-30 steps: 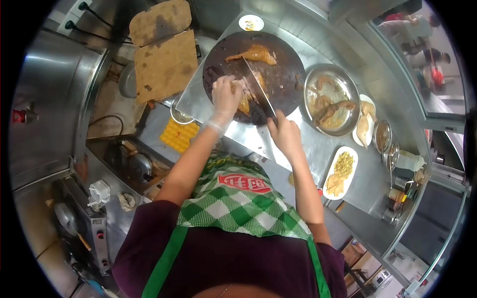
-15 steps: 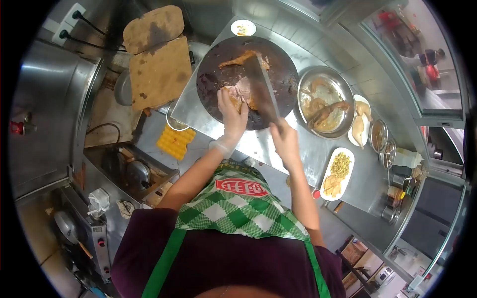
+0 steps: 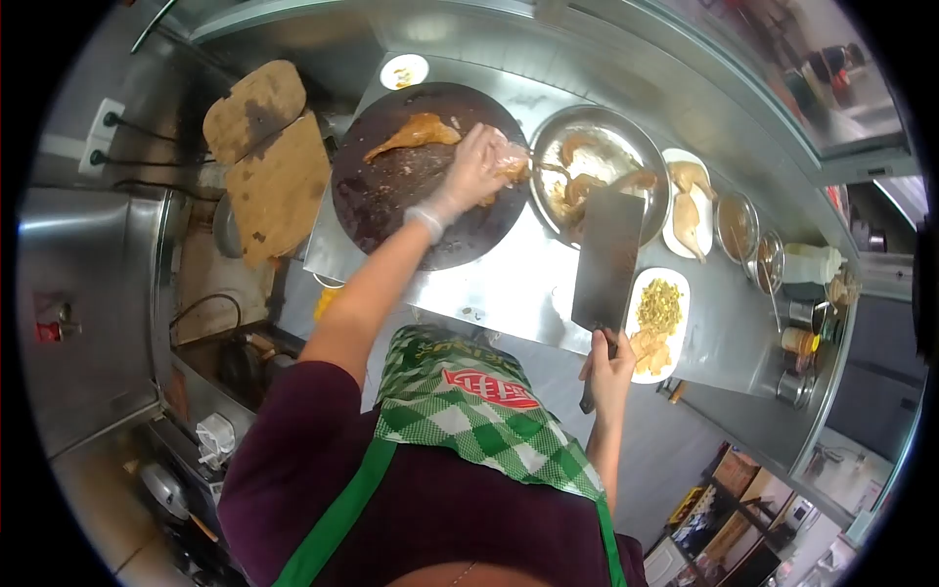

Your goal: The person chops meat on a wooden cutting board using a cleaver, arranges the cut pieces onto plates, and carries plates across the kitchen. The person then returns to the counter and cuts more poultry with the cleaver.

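Note:
My left hand point(image 3: 471, 176), in a clear glove, is closed on a piece of cooked meat point(image 3: 511, 159) at the right side of the round dark chopping board point(image 3: 391, 210), beside the steel bowl's rim. A browned poultry leg point(image 3: 419, 135) lies on the board to the left of that hand. My right hand point(image 3: 611, 367) grips the handle of a broad cleaver point(image 3: 608, 259). Its blade points away from me, between the bowl and the white oval plate. Browned pieces sit in the steel bowl point(image 3: 548, 210).
An oval plate point(image 3: 685, 286) holds chopped greens and yellowish slices. Behind it, another plate point(image 3: 673, 235) bears pale poultry legs. A small white dish point(image 3: 404, 70) stands beyond the board. Stained cardboard point(image 3: 279, 186) is at the left; containers and pots line the right edge.
My left hand has moved right across the board with the meat. My right hand has carried the cleaver off the board, to the right and nearer me. The camera view has turned and shifted.

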{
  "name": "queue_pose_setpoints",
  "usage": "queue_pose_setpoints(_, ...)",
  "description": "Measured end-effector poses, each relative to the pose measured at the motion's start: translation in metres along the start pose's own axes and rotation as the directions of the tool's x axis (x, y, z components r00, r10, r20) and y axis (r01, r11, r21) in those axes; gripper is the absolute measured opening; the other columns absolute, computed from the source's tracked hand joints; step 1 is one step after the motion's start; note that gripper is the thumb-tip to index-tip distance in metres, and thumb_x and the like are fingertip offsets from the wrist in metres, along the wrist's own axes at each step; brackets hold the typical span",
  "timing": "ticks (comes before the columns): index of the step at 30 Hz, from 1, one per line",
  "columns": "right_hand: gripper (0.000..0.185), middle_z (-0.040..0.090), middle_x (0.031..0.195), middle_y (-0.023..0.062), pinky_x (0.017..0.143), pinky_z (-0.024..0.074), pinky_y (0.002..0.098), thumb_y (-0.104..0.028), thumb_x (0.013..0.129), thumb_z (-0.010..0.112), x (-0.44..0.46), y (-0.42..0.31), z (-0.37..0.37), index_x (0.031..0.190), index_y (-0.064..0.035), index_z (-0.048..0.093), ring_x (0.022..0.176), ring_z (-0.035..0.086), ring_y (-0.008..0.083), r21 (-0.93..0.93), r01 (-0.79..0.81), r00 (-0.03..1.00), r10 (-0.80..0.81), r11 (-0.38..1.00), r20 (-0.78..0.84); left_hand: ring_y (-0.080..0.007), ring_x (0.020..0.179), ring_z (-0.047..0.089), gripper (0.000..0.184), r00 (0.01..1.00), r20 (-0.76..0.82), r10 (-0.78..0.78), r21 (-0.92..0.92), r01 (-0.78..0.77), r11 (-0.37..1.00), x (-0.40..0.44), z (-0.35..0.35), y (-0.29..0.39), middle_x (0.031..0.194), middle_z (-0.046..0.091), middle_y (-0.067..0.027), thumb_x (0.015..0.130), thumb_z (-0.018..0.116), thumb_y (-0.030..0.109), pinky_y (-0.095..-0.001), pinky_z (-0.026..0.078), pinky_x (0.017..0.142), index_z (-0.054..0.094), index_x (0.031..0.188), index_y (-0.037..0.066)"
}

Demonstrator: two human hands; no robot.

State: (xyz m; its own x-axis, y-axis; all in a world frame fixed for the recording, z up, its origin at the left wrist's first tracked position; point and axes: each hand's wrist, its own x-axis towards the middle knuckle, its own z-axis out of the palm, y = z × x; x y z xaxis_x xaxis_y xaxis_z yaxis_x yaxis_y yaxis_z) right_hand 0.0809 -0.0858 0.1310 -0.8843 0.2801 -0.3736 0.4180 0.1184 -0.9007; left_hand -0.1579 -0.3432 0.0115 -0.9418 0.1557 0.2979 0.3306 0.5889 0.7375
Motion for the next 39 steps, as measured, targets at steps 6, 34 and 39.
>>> queue_pose_setpoints(6, 0.021, 0.046, 0.051, 0.0007, 0.038, 0.0309, 0.0216, -0.013, 0.09, 0.055, -0.004, 0.02, -0.023, 0.096, 0.0074, 0.054, 0.039, 0.041, 0.0064, 0.071, -0.05, 0.997, 0.054, 0.996, -0.063, -0.0362, 0.131, 0.029, 0.071, 0.998, 0.053, -0.026, 0.58, -0.01, 0.815, -0.045, 0.004, 0.048, 0.141, 0.03, -0.0198, 0.08, 0.066, 0.029, -0.0456, 0.023, 0.107, 0.033, 0.137, 0.005)
queue_pose_setpoints(34, 0.027, 0.049, 0.055, 0.0037, 0.036, 0.0347, 0.0227, -0.016, 0.091, 0.055, -0.008, 0.054, -0.084, 0.101, 0.0086, 0.053, 0.039, 0.044, 0.0084, 0.135, -0.035, 0.973, 0.064, 0.99, -0.221, -0.0305, 0.094, 0.06, 0.026, 0.888, 0.308, -0.341, -0.13, 0.394, 0.91, 0.043, 0.046, 0.113, 0.101, 0.062, -0.0182, 0.088, 0.053, 0.021, -0.0364, 0.043, 0.085, 0.06, 0.105, 0.002)
queue_pose_setpoints(39, 0.017, 0.052, 0.058, 0.0055, 0.04, 0.0408, 0.0257, -0.016, 0.09, 0.056, 0.026, 0.017, -0.024, 0.102, -0.0043, 0.058, 0.043, 0.048, 0.0099, -0.151, 0.144, 0.979, -0.118, 0.978, 0.167, -0.0291, 0.132, 0.028, 0.045, 0.798, 0.294, -0.527, 0.17, 0.498, 0.85, -0.052, -0.086, 0.066, 0.139, 0.041, -0.0111, 0.086, 0.06, 0.02, -0.0315, 0.026, 0.106, 0.051, 0.129, 0.011)
